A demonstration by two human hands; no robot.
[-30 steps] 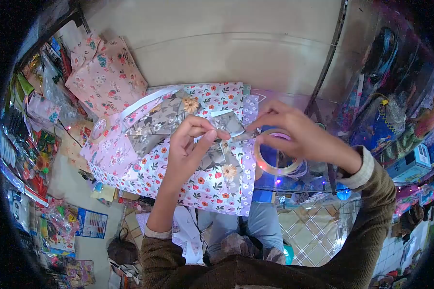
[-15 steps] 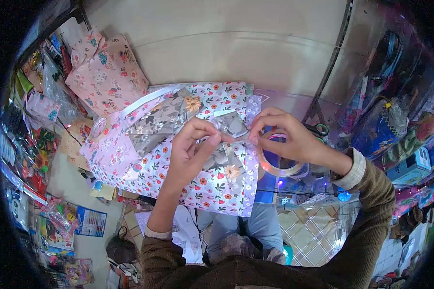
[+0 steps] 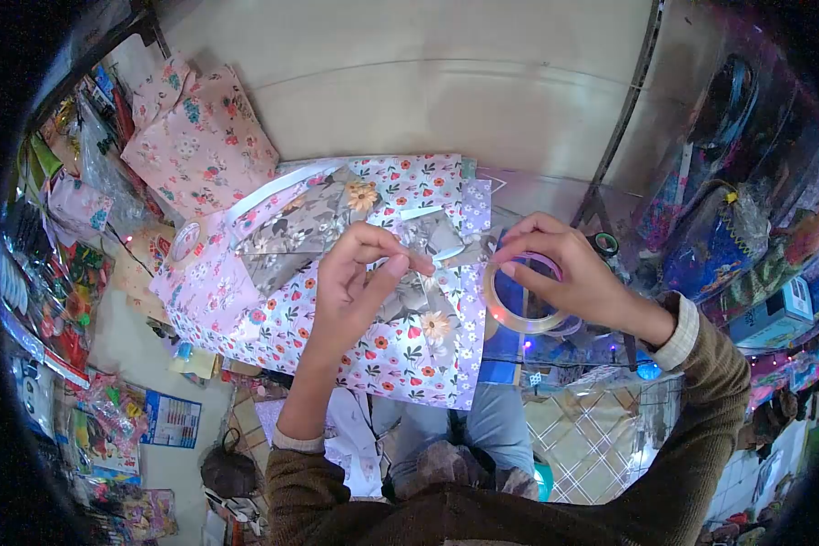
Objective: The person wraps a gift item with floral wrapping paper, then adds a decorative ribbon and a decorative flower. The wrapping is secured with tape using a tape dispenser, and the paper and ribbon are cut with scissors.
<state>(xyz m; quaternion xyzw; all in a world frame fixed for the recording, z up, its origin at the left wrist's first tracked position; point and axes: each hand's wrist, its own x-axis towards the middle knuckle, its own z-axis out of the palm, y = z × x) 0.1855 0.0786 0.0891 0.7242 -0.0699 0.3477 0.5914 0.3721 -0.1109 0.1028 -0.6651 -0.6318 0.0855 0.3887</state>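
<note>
My left hand (image 3: 359,284) is closed, thumb and fingertips pinched beside a small grey patterned paper piece (image 3: 432,235) with a white edge. My right hand (image 3: 569,278) hovers over the tape roll (image 3: 528,324), its thumb and forefinger almost together; what they hold, if anything, I cannot tell. Beneath both hands lies white wrapping paper with red and orange flowers (image 3: 396,359), its right border lilac. On that paper sits a grey folded piece (image 3: 291,218) with a peach flower, and a white strip (image 3: 278,193) runs along its upper left.
Another tape roll (image 3: 187,241) rests on the pink paper at left. A pink floral bag (image 3: 205,127) stands behind it. Scissors handles (image 3: 604,243) show beyond my right hand. Packed goods hang at both sides, with a blue box (image 3: 773,314) at right.
My right hand has drawn away to the right from the small grey piece, widening the gap between my hands. My left hand stays nearly in place, its fingertips slightly to the right.
</note>
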